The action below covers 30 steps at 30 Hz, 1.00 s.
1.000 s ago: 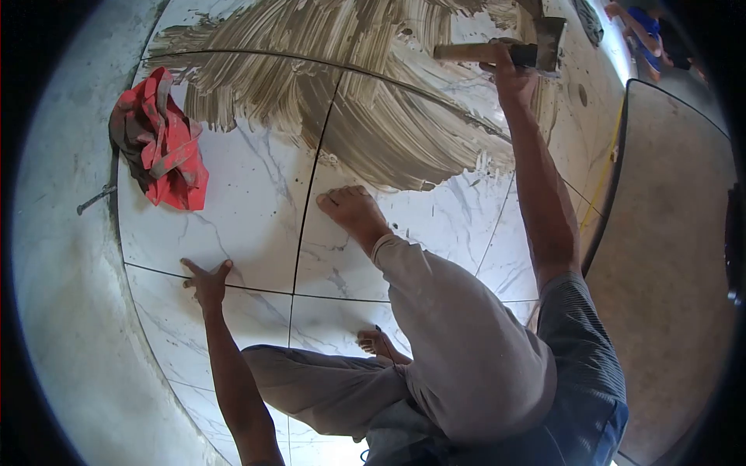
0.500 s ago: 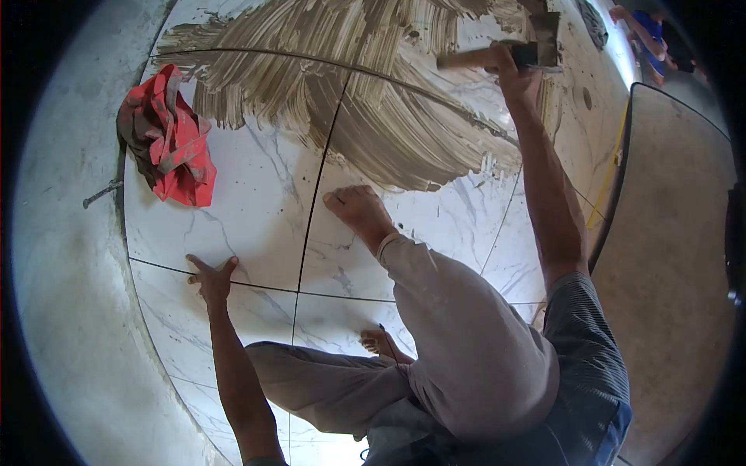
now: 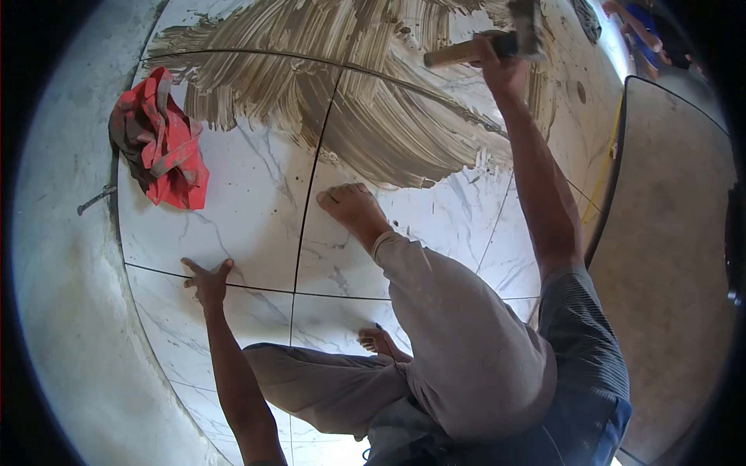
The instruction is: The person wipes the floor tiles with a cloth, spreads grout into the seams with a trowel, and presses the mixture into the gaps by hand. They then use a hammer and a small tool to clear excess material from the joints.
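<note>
In the head view my right hand (image 3: 503,71) is closed around a wide-bladed scraper (image 3: 527,33), its pale handle (image 3: 451,55) sticking out to the left. The blade lies at the far right of the brown-grey grout (image 3: 396,144), which is smeared in curved streaks over white veined tiles (image 3: 252,198). My left hand (image 3: 207,283) rests with fingers spread on the tiles, at a dark joint near the left edge. It holds nothing.
A red bag (image 3: 167,155) smudged with grey lies crumpled at the left. Near it a metal bolt (image 3: 96,200) sits on the concrete ledge (image 3: 70,279). My bare foot (image 3: 356,208) stands mid-floor. A dark-edged brown panel (image 3: 668,233) is on the right. Another person (image 3: 643,35) appears at top right.
My right hand and the scraper have shifted slightly up and left. The whole view has moved a little; my left hand stays on the same tile joint.
</note>
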Motion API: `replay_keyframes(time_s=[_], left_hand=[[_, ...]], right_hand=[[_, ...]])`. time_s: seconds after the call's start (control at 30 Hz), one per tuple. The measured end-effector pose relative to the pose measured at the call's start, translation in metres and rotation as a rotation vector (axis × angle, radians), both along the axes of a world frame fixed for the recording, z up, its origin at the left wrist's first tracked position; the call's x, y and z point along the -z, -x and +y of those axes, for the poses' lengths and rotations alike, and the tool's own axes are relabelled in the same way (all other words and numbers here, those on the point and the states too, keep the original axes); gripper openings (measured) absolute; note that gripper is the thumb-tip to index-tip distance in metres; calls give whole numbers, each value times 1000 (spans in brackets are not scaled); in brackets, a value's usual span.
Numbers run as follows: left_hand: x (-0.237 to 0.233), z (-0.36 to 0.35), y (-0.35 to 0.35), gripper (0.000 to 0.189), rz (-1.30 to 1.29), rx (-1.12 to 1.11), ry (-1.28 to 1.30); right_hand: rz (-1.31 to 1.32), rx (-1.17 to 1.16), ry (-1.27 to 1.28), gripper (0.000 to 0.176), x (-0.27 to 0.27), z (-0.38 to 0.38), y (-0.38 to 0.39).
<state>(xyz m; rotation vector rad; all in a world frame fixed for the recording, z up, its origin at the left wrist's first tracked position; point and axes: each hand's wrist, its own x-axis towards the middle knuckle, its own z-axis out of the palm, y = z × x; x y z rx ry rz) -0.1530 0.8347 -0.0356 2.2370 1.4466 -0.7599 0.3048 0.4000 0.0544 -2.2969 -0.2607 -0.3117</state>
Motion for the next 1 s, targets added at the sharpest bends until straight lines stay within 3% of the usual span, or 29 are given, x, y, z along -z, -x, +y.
replay_keyframes(time_s=[0.03,0.17,0.27,0.3,0.4,0.43,0.47,0.57,0.63,0.77,0.93,1.0], left_hand=[[1,-1,1,123,0,0,8],[3,2,5,123,-21,-7,11],[5,1,4,123,-22,-17,17],[5,2,4,124,-32,-20,11],[10,4,6,123,-11,-16,20],[12,6,8,123,-17,-13,26],[16,9,11,123,-31,-6,15],[14,5,11,123,-24,8,1],[11,5,6,123,-24,8,-9],[10,5,5,124,-25,-1,6],[22,12,16,124,-69,35,-3],[16,9,12,124,-50,4,23]], right_hand=[[68,-32,-309,27,-11,2,14],[-39,36,-94,27,6,-42,16],[-42,32,-291,26,-11,-51,25],[-5,93,-130,19,1,-83,18],[11,159,-178,18,-1,-102,27],[37,108,-75,18,2,-103,33],[148,216,-207,19,8,-101,37],[159,163,-145,21,6,-125,32],[-12,197,-259,25,0,-130,28],[74,304,-271,24,13,-135,34],[118,263,-212,25,-5,-133,37],[20,132,-322,23,0,-133,39]])
